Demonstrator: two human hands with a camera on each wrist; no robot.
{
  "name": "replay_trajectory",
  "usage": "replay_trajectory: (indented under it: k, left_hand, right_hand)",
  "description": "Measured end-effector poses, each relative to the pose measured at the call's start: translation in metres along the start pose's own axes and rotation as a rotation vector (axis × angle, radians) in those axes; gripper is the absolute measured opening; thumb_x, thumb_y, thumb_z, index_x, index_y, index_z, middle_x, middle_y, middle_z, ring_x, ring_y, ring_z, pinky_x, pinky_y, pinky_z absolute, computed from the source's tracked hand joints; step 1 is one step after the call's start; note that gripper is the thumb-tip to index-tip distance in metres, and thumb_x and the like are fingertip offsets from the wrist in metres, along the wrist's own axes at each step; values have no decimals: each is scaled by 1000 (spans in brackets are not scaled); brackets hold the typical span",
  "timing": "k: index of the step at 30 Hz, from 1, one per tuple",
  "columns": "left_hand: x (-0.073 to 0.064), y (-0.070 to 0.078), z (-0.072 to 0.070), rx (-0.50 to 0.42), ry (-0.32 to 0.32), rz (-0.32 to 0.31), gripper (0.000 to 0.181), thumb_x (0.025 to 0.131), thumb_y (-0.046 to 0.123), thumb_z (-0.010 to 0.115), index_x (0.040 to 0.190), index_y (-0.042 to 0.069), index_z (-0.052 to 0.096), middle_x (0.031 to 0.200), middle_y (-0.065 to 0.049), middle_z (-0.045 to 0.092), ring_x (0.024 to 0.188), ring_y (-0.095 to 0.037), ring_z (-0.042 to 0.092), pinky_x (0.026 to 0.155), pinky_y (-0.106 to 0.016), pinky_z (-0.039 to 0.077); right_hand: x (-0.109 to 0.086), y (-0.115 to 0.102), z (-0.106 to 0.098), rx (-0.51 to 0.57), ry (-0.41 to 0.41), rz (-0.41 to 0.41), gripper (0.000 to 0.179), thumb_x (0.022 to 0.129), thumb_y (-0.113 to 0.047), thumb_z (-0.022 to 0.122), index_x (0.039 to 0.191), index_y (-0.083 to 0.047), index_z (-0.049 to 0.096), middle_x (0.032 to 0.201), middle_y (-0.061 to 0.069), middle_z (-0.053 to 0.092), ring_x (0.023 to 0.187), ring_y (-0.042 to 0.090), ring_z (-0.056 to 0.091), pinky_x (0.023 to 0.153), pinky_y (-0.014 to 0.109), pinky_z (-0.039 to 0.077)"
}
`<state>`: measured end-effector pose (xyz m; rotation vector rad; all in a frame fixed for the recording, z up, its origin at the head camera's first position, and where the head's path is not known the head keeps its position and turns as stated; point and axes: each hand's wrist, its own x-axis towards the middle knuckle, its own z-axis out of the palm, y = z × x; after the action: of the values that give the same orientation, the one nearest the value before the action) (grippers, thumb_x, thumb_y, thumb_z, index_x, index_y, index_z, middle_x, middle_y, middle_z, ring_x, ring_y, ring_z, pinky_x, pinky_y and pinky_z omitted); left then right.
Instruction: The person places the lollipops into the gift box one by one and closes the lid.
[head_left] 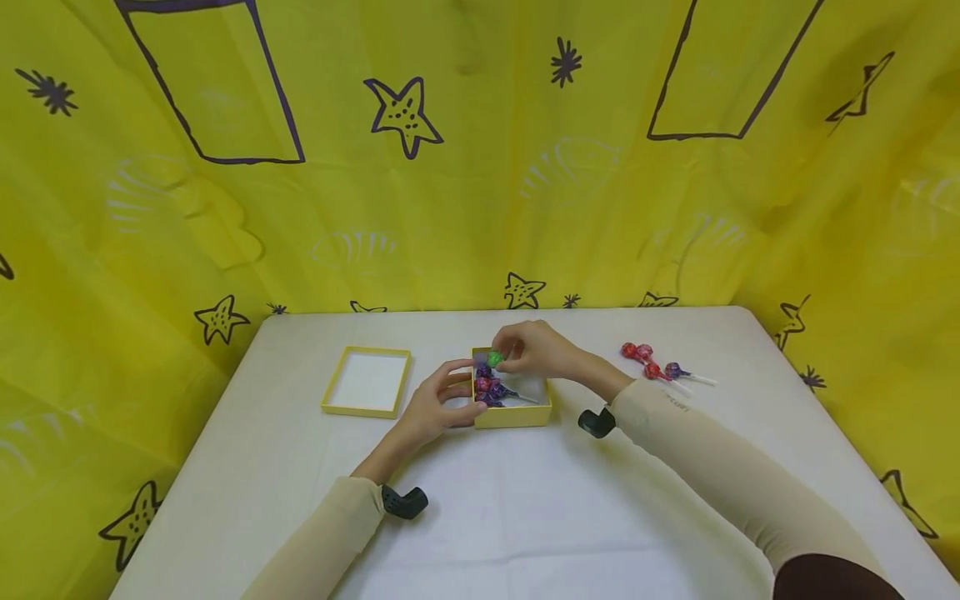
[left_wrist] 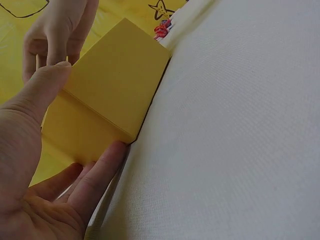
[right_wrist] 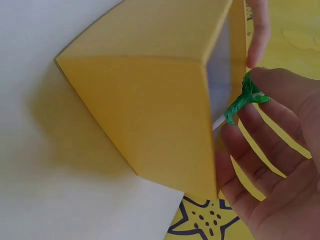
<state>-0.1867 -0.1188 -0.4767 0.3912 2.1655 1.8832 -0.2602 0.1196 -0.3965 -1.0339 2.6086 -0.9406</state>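
Observation:
A yellow box (head_left: 516,417) without its lid stands mid-table with several purple and red lollipops (head_left: 489,388) inside. My left hand (head_left: 435,403) grips the box at its left end, thumb by the near rim; in the left wrist view the thumb (left_wrist: 44,85) and the fingers (left_wrist: 102,177) span two of its sides. Over the far part of the box, my right hand (head_left: 542,348) pinches a green-wrapped lollipop (right_wrist: 243,98) between thumb and fingertips. Its white stick (right_wrist: 219,121) points toward the box opening.
To the left lies the yellow-rimmed lid (head_left: 358,411), white inside facing up. Several red and purple lollipops (head_left: 651,367) lie on the white table (head_left: 517,508) to the right, beyond my right forearm. A yellow patterned curtain (head_left: 480,208) surrounds the table's back and sides.

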Motion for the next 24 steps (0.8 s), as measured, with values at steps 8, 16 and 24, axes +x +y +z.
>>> replay_trajectory:
  k: [8, 16, 24]
  left_hand:
    - [0, -1, -1, 16, 6, 14, 73, 89, 15, 82, 152, 23, 46, 152, -19, 48, 130, -36, 55, 89, -41, 61]
    - [0, 0, 0, -3, -1, 8, 74, 89, 12, 82, 152, 24, 45, 152, -19, 46, 131, -37, 54, 85, -41, 62]
    - [-1, 2, 0, -6, 6, 0, 74, 89, 13, 82, 152, 23, 46, 151, -20, 47, 131, -36, 54, 85, -39, 62]
  right_hand:
    - [3, -3, 13, -87, -22, 63, 19, 91, -14, 79, 109, -9, 75, 93, -2, 73, 82, 13, 64, 76, 29, 56]
    - [2, -4, 23, -187, -23, 68, 20, 93, -18, 78, 110, -9, 74, 95, 0, 75, 87, 15, 68, 77, 34, 58]
    - [2, -7, 33, -254, 9, 124, 23, 94, -19, 77, 114, -8, 74, 96, 2, 74, 87, 18, 68, 75, 36, 59]
